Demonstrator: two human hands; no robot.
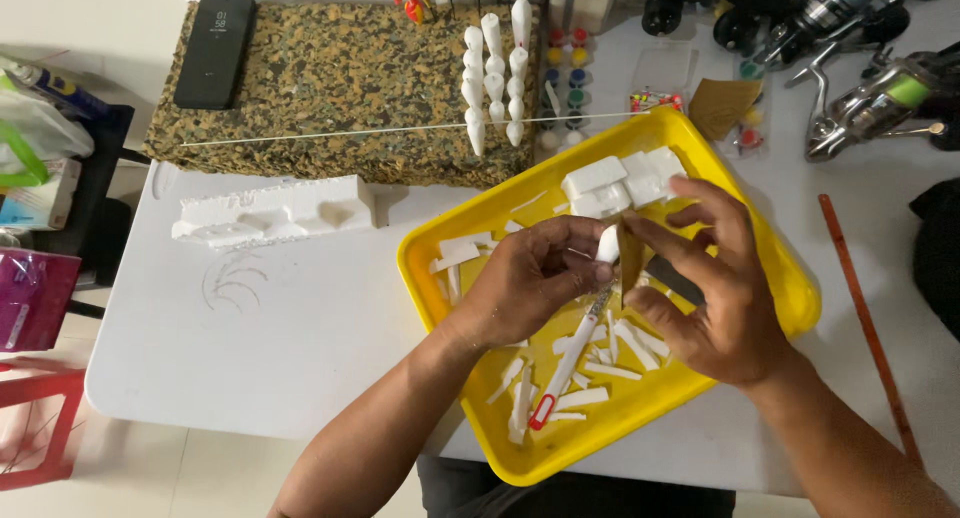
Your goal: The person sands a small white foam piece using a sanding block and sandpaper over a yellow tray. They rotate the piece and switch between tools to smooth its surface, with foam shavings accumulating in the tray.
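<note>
over the middle of the yellow plastic tray, the left hand pinches a small white foam plug while the right hand presses a folded tan sandpaper strip against it. judging by this, shaping is underway; turning the plug evenly seems needed.

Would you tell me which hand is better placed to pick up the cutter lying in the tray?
Left hand: the cutter lies just below it; right hand pinches sandpaper.
</note>
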